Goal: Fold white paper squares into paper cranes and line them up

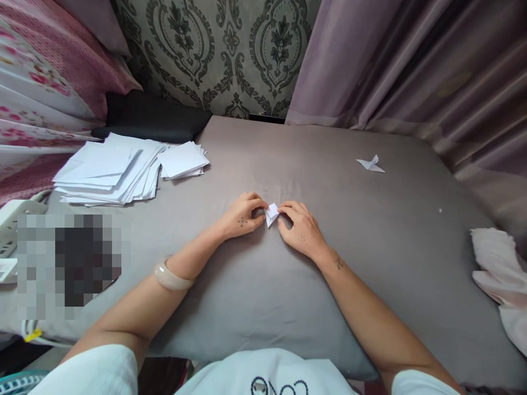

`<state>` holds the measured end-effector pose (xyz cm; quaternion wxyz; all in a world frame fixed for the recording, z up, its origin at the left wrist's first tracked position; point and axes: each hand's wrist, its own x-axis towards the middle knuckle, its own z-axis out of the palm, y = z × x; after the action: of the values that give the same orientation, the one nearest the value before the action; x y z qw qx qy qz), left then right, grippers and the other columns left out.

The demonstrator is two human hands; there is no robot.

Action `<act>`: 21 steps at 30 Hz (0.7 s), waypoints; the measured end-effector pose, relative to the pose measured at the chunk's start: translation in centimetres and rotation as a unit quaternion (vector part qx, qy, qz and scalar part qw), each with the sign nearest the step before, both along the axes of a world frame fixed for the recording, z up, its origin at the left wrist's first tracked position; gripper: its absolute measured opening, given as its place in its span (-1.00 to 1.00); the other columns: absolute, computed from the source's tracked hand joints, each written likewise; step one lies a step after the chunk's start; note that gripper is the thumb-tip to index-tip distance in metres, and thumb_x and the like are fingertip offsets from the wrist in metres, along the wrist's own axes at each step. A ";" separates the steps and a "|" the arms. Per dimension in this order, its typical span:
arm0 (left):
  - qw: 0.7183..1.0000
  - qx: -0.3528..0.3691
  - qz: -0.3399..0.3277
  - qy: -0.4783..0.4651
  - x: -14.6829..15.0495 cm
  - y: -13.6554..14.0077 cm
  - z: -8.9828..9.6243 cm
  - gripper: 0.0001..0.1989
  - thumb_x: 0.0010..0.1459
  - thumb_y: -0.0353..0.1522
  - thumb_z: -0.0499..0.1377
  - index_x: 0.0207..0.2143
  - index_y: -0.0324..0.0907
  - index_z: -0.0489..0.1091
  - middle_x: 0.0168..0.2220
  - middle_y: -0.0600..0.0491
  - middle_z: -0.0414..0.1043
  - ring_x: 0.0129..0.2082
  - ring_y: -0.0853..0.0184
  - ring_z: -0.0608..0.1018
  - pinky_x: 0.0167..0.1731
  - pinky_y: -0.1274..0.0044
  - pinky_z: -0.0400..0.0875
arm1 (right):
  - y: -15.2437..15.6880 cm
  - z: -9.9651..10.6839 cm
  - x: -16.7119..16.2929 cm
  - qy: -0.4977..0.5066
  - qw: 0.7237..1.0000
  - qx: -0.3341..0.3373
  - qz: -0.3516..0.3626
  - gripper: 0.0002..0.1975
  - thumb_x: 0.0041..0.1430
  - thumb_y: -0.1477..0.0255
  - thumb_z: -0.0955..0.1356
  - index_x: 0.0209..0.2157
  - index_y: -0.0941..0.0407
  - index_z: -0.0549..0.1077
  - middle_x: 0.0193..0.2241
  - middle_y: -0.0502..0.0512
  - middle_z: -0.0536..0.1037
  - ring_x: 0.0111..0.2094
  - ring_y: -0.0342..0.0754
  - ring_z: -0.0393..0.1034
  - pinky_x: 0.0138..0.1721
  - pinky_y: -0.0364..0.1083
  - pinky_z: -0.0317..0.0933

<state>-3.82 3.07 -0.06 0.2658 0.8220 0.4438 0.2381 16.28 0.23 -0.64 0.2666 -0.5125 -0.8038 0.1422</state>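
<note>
2 paper stacks (107, 170) (183, 159) block left; grey cloth (395, 236) rightward passable.

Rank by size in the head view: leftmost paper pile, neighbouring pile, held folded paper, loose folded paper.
1. Leftmost paper pile
2. Neighbouring pile
3. Too close to rank: held folded paper (nearer the camera) and loose folded paper

A smooth grey cloth covers the tabletop (395, 247). On its left lie a loose pile of white paper (102, 173) and, just beside, a smaller paper stack (183, 162), with something black (152, 118) behind. A folded paper bird (373, 164) sits far right; pale fabric (498, 269) lies along the right edge.
</note>
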 end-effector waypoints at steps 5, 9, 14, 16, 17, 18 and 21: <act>0.999 -0.046 0.016 -0.012 0.0 0.2 0.4 -0.78 0.10 -0.38 0.14 -0.20 -0.17 0.49 -0.24 -0.02 0.36 -0.24 0.30 0.41 -0.19 0.45 0.35 | 0.4 -0.1 -0.2 0.030 0.999 -0.008 -0.016 -0.82 0.12 0.47 0.31 -0.22 0.09 0.49 -0.17 0.12 0.50 -0.15 0.02 0.35 -0.08 0.00 0.26; 0.998 -0.054 0.036 -0.019 0.2 0.6 0.1 -0.83 0.13 -0.37 0.13 -0.27 -0.18 0.50 -0.26 -0.01 0.37 -0.28 0.32 0.42 -0.22 0.48 0.35 | 0.8 -0.2 -0.2 0.057 0.998 -0.017 -0.025 -0.85 0.18 0.45 0.29 -0.29 0.09 0.50 -0.22 0.11 0.51 -0.16 -0.01 0.36 -0.11 -0.03 0.26; 0.996 -0.062 0.067 -0.024 0.5 1.1 -0.4 -0.85 0.15 -0.37 0.12 -0.34 -0.19 0.49 -0.32 0.02 0.39 -0.34 0.36 0.42 -0.25 0.49 0.34 | 1.2 -0.4 -0.4 0.090 0.994 -0.043 -0.052 -0.82 0.21 0.42 0.28 -0.36 0.09 0.51 -0.24 0.10 0.51 -0.21 -0.04 0.40 -0.14 -0.05 0.26; 0.994 -0.073 0.077 -0.025 0.6 1.3 -0.4 -0.85 0.15 -0.36 0.13 -0.35 -0.19 0.49 -0.32 0.02 0.39 -0.35 0.36 0.43 -0.26 0.49 0.34 | 1.4 -0.5 -0.5 0.099 0.991 -0.055 -0.066 -0.82 0.20 0.41 0.28 -0.39 0.09 0.51 -0.25 0.10 0.51 -0.24 -0.05 0.41 -0.18 -0.06 0.26; 0.993 -0.080 0.082 -0.023 0.7 1.4 -0.4 -0.85 0.14 -0.35 0.13 -0.35 -0.20 0.49 -0.31 0.02 0.39 -0.36 0.36 0.42 -0.26 0.49 0.34 | 1.6 -0.6 -0.5 0.102 0.991 -0.059 -0.071 -0.82 0.19 0.41 0.29 -0.40 0.10 0.51 -0.26 0.10 0.51 -0.25 -0.05 0.41 -0.19 -0.06 0.26; 0.992 -0.086 0.086 -0.020 0.7 1.5 -0.3 -0.84 0.14 -0.35 0.13 -0.35 -0.20 0.50 -0.31 0.01 0.39 -0.36 0.36 0.42 -0.26 0.48 0.34 | 1.7 -0.6 -0.6 0.104 0.990 -0.062 -0.074 -0.82 0.18 0.40 0.29 -0.41 0.10 0.51 -0.27 0.10 0.51 -0.26 -0.05 0.41 -0.21 -0.06 0.26; 0.991 -0.100 0.091 -0.013 0.9 1.6 0.0 -0.84 0.13 -0.35 0.14 -0.35 -0.21 0.50 -0.30 0.00 0.38 -0.36 0.36 0.42 -0.26 0.47 0.34 | 2.0 -0.7 -0.6 0.107 0.988 -0.070 -0.083 -0.83 0.16 0.40 0.30 -0.43 0.11 0.51 -0.27 0.11 0.50 -0.30 -0.06 0.41 -0.24 -0.06 0.26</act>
<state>-2.95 4.68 -0.06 0.3297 0.7439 0.5352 0.2268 15.64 2.20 -1.39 0.3250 -0.5766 -0.7136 0.2297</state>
